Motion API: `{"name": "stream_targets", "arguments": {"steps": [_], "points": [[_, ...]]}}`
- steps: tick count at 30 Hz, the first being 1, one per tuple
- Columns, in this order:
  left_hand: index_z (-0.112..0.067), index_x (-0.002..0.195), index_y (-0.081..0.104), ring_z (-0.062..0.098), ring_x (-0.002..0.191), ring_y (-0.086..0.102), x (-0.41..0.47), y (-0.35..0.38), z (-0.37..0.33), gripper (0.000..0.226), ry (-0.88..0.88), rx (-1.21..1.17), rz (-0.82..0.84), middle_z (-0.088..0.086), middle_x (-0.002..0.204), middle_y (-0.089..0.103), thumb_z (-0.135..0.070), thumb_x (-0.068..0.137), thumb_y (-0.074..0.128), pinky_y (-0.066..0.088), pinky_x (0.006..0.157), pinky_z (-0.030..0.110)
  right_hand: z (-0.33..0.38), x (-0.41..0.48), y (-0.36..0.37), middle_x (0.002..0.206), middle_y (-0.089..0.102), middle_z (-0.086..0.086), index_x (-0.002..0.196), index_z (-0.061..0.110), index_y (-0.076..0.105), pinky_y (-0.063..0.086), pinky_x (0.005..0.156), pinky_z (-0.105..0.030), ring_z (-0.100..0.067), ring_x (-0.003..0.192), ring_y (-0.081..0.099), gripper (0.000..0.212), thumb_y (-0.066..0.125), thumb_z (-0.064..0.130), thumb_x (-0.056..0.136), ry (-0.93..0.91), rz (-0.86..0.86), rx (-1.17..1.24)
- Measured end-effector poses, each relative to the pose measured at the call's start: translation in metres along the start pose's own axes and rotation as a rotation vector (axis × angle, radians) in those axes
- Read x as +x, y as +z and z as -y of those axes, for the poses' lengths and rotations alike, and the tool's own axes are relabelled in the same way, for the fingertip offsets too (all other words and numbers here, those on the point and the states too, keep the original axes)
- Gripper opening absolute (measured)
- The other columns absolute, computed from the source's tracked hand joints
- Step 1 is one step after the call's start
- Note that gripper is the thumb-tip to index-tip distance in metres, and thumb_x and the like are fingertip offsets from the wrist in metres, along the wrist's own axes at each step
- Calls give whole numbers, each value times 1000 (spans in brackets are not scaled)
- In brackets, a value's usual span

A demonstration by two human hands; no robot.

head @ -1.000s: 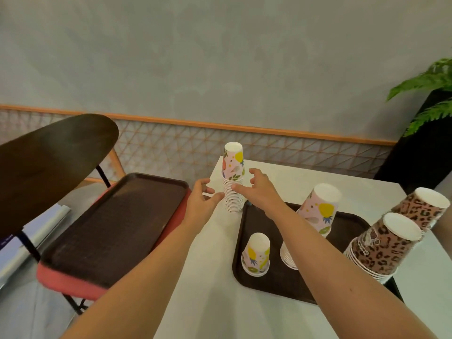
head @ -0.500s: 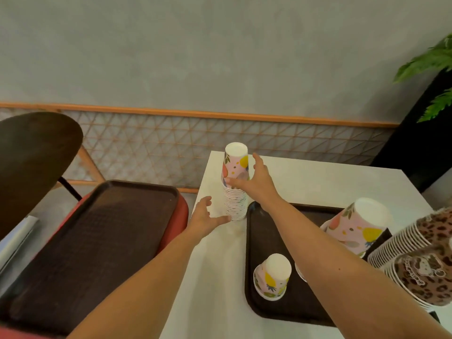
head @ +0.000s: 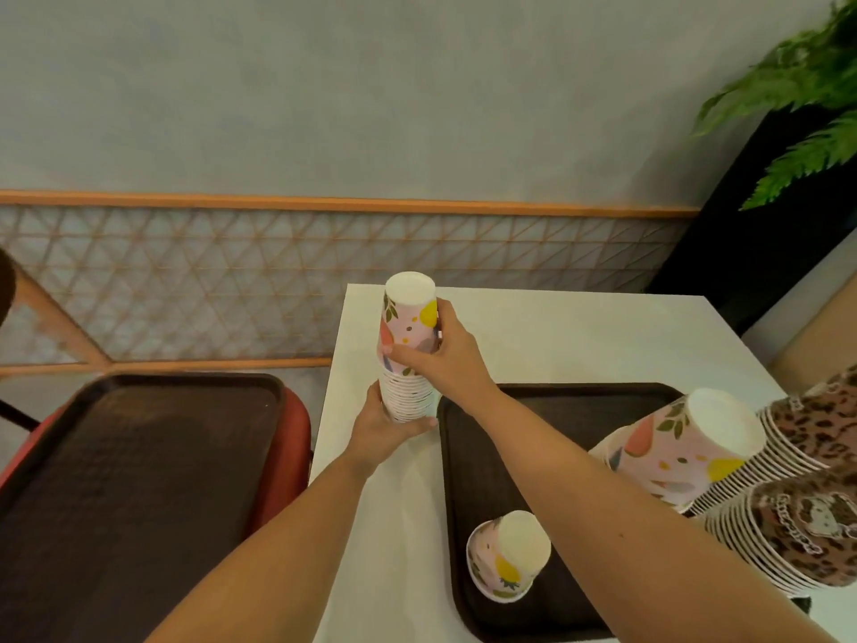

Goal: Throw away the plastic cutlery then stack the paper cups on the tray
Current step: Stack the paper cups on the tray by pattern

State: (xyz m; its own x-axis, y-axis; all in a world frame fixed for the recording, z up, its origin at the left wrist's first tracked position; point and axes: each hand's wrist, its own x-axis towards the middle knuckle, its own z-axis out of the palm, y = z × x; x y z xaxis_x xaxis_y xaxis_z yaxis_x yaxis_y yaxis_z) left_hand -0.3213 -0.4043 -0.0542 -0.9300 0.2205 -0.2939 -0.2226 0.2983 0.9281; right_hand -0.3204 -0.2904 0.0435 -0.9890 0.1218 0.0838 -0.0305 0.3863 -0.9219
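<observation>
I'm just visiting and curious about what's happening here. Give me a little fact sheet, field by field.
Held item: tall stack of fruit-print cups, upside down
Left hand: grips the stack's base
Right hand: grips its upper part
Stack position: over the white table, beside the tray's far left corner, not on it
Tray: holds a single upturned cup and a leaning fruit-print stack
Right edge: leopard-print stacks
Left side: second tray on a red chair
Cutlery: none in view

A single wide-angle view from the person's head looks forward and down, close over the white table [head: 579,336]. The tray [head: 463,480] lies near right, the wall [head: 371,109] far.
</observation>
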Motion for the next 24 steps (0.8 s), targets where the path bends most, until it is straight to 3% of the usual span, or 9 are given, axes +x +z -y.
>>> {"name": "stream_targets", "arguments": {"steps": [2,4,9,13,18,24], "points": [[-30,132,35,18,117,54,3,4,3,100,26,-21,-16,-4,128,54,-49,49,87,50,98,42,-1,-1,1,124,57,1,128,18,43,50,90,-30,-12,108,53,67,79,27,72,4,-7,10],[-29,132,37,18,116,56,8,6,9,106,28,-44,-35,-3,127,56,-53,42,86,51,97,43,-1,-2,0,124,56,2,128,20,42,50,90,-29,-9,106,51,67,79,28,72,9,-11,12],[-19,132,37,19,110,54,2,11,12,88,41,-16,-123,-2,119,55,-24,61,88,49,94,34,0,-9,-3,114,54,7,126,18,44,51,90,-31,-9,104,52,63,79,25,73,24,14,35],[-20,128,39,17,106,54,-9,9,17,82,58,-41,-141,-2,114,54,-16,62,87,49,88,29,2,-16,-1,113,56,5,122,17,45,52,88,-30,-11,104,54,60,79,25,73,25,21,57],[-29,119,39,16,103,56,-27,5,20,85,47,-106,-101,-2,112,57,-28,46,82,46,75,18,7,-26,0,111,56,7,119,21,45,49,80,-20,-10,103,54,54,77,26,76,52,14,99],[-28,119,38,17,104,56,-50,9,28,85,31,-151,-77,-2,113,57,-29,46,81,46,73,17,10,-41,4,109,57,7,116,23,47,50,83,-27,-11,102,55,52,77,28,74,71,2,74]]}}
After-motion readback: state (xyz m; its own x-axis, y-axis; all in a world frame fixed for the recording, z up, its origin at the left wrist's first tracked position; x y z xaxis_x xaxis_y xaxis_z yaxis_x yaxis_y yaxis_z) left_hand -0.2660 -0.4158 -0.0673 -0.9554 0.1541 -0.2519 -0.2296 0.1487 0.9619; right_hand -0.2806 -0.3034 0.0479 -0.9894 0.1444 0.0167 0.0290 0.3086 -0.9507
